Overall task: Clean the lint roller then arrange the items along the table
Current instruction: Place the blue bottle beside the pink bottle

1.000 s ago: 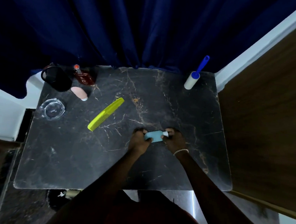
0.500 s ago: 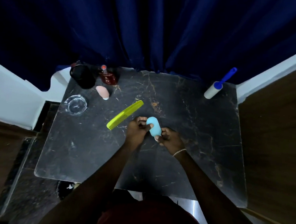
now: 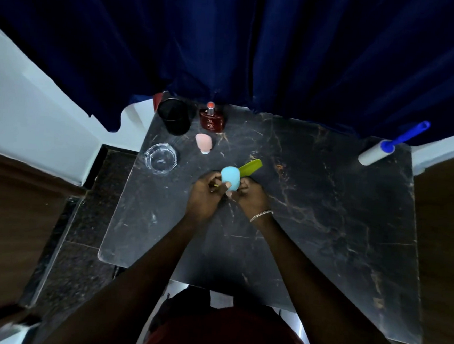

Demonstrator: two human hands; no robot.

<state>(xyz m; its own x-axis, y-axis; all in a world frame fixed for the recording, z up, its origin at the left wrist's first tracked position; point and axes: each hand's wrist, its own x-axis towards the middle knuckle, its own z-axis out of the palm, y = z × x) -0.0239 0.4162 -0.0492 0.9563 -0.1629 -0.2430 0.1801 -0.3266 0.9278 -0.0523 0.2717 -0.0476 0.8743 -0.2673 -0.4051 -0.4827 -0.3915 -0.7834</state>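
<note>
Both hands meet over the middle of the tabletop (image 3: 323, 232). The left hand (image 3: 205, 194) and right hand (image 3: 248, 199) curl their fingers round one small light-blue rounded item (image 3: 230, 178), held upright between them, and a thumb lies across its near side. A thin bracelet (image 3: 261, 216) sits on the right wrist. Both forearms reach in from the near edge and cover the near middle of the marble.

Just behind the blue item lies a yellow-green comb (image 3: 251, 167). Only its far end shows; the rest is hidden by the item and the knuckles.

To the far left is a cluster of four things:
- A pink rounded piece with a pale base (image 3: 202, 142), nearest the hands.
- A clear glass ashtray (image 3: 161, 158), at the left edge.
- A black cup (image 3: 174, 120), at the far left corner.
- A dark red bottle with an orange-red cap (image 3: 212, 119), right of the cup. Its gold mark is too small to read.

The lint roller (image 3: 377, 156) lies on its side at the far right corner, well apart from the hands and untouched. The white roll rests on the tabletop, and the blue handle points up and away over the far edge.

A dark blue curtain (image 3: 229, 43) hangs along the far edge. There are pale walls on either side and wood panels at left and right.
</note>
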